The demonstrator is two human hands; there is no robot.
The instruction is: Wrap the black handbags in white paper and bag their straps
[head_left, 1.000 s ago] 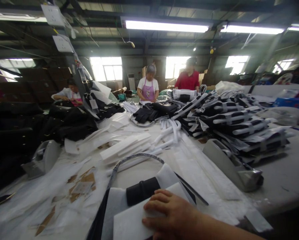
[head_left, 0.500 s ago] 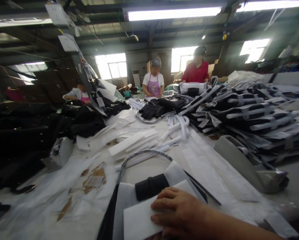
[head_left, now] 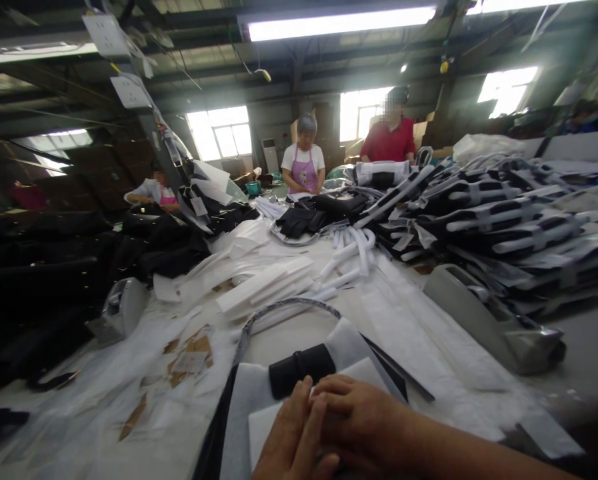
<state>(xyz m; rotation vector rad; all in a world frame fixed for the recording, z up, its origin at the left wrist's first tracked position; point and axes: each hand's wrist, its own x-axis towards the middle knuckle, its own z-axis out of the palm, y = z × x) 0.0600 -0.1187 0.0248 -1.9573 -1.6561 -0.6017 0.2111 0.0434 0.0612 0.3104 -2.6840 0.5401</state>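
A black bag (head_left: 299,368) wrapped in white tissue paper (head_left: 349,350) lies at the near edge of the table, its handle (head_left: 283,310) arching up behind it. My right hand (head_left: 366,417) rests flat on a white sheet (head_left: 261,427) laid over the bag. My left hand (head_left: 293,437) lies on the same sheet, fingers straight and together, touching the right hand's fingers. Neither hand grips anything.
A grey tape dispenser (head_left: 493,320) stands to the right, another (head_left: 121,308) to the left. Stacks of wrapped bags (head_left: 503,220) fill the right side, dark bags (head_left: 43,267) the left. White paper strips (head_left: 263,280) lie mid-table. Three people (head_left: 306,163) work at the far end.
My left hand has come into view from below and settled on the white sheet beside my right hand, which has stayed on the bag. The camera turned slightly.
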